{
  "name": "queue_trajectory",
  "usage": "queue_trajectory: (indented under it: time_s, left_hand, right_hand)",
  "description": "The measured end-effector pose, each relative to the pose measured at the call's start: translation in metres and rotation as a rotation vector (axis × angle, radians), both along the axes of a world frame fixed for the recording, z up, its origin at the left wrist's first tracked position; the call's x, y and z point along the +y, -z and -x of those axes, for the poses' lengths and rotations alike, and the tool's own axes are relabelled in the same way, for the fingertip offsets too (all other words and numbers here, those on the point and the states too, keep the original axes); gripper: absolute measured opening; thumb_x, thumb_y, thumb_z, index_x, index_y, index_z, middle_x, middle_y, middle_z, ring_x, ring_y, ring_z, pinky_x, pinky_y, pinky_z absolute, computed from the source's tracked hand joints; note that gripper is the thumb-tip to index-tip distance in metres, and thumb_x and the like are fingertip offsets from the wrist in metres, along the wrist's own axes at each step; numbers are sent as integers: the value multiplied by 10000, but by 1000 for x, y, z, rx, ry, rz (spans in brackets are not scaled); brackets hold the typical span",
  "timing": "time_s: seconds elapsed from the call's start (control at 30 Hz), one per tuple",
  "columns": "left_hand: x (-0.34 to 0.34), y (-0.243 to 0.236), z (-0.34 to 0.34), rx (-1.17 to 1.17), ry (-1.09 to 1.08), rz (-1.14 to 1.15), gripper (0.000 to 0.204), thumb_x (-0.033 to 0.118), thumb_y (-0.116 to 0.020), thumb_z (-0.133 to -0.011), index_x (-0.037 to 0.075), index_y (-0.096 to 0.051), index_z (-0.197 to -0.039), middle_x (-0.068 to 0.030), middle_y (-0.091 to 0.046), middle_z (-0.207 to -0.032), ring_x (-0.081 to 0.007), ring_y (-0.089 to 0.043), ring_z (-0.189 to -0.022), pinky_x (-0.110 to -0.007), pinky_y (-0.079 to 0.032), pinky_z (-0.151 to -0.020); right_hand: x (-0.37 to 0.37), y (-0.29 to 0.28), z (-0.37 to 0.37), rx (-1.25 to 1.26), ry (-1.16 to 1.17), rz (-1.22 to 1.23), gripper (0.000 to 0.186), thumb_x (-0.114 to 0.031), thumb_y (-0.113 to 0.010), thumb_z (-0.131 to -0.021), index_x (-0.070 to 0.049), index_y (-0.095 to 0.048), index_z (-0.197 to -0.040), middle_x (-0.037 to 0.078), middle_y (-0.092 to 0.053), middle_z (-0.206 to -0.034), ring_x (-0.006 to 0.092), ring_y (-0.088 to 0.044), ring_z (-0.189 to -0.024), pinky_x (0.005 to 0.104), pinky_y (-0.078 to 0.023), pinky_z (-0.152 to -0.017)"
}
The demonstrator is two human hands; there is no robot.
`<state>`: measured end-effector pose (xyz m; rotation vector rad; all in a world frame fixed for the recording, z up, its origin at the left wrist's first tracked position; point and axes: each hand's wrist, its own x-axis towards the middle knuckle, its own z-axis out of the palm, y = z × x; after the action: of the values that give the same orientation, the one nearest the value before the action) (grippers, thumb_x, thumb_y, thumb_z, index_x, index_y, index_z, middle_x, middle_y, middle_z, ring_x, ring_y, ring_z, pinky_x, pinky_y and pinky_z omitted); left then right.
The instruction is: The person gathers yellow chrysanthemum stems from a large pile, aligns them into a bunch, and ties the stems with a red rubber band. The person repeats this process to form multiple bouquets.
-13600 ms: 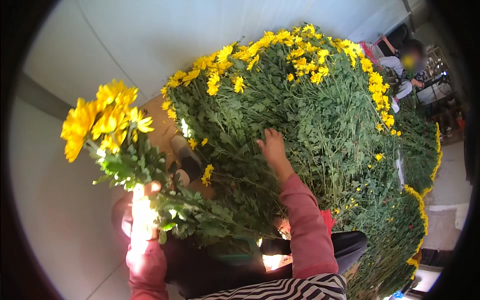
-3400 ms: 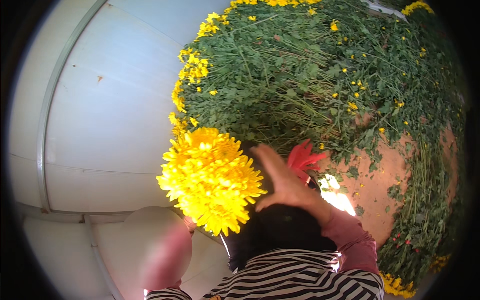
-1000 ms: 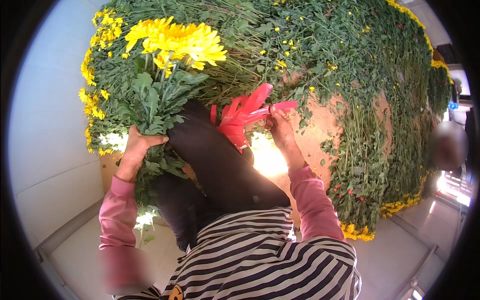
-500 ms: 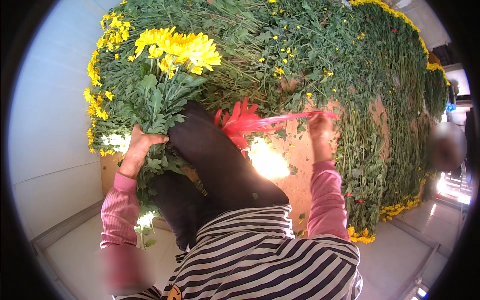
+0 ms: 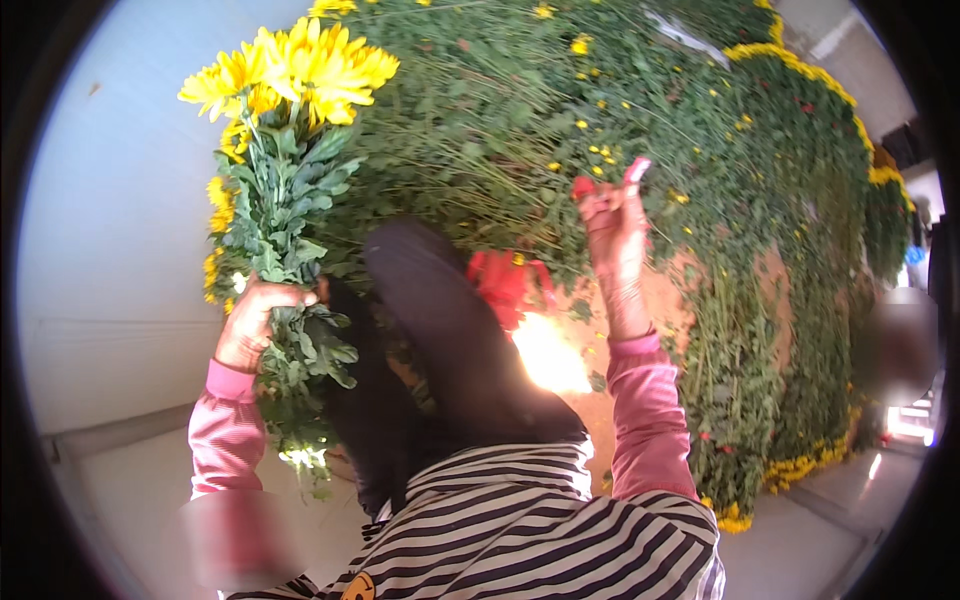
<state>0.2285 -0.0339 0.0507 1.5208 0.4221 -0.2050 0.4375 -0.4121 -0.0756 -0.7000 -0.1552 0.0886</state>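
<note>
At my left, my left hand (image 5: 258, 315) is closed round the leafy stems of a bunch of yellow chrysanthemums (image 5: 315, 75), held upright with the heads at the top. The lower stems hang below my fist beside my dark-trousered leg. My right hand (image 5: 614, 225) is raised over the stems on the right, fingers bent round a red plastic strip (image 5: 638, 169); parts of it stick out by the fingertips. More red strips (image 5: 505, 285) lie in a loose pile next to my knee, lower and left of that hand.
A wide bed of cut chrysanthemum stems (image 5: 480, 160) covers the floor ahead and to the right, edged by yellow flower heads (image 5: 800, 65). Brown board (image 5: 660, 290) shows between the stems. A pale wall (image 5: 110, 230) stands close on my left. A blurred round shape is at the far right.
My left hand has lifted the bunch and drawn it leftward, more upright. My right hand has moved up and slightly left, its red strip now apart from the pile.
</note>
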Motion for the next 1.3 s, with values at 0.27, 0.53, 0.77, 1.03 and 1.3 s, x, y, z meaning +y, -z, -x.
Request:
queue_trajectory:
  time_s: [0.27, 0.53, 0.77, 1.03, 1.3]
  left_hand:
    - [0, -37, 27, -93, 73, 173, 349, 133, -662, -628, -44, -629, -927, -189, -610, -1093, -255, -636, -835, -345, -507, -725]
    - [-3, -46, 22, 142, 315, -235, 254, 149, -709, -637, -4, -707, -839, -78, -707, -786, -131, -648, -764, -269, -488, -748]
    - [21, 3, 34, 134, 142, -120, 382, 80, -600, -597, -39, -647, -957, -117, -695, -863, -188, -656, -780, -291, -503, -778]
    - [33, 0, 39, -86, -85, 167, 557, 174, -729, -489, -24, -507, -960, -139, -560, -826, -285, -590, -808, -368, -484, -710]
    - [18, -8, 38, -315, 304, 515, 457, 304, -757, -667, 44, -432, -856, -169, -536, -612, -293, -498, -496, -408, -407, -481]
  right_hand:
    - [168, -84, 120, -1011, -469, 447, 132, -64, -669, -813, 18, -570, -784, 104, -620, -922, 251, -590, -821, 347, -478, -720]
    - [154, -83, 133, -1173, -445, 519, 158, -61, -714, -768, 33, -591, -801, 105, -631, -930, 300, -613, -905, 378, -517, -807]
    - [121, -66, 140, -647, -656, 347, 394, 1, -738, -723, -4, -529, -1057, 105, -538, -1167, 192, -602, -887, 301, -510, -754]
    - [182, -54, 176, -358, -979, 721, 360, -106, -550, -915, -51, -499, -1267, 63, -601, -830, 142, -615, -751, 299, -498, -672]
    - [195, -70, 151, -647, -708, 686, 545, -192, -722, -766, -29, -475, -1224, 141, -525, -1228, 283, -632, -723, 371, -508, -680]
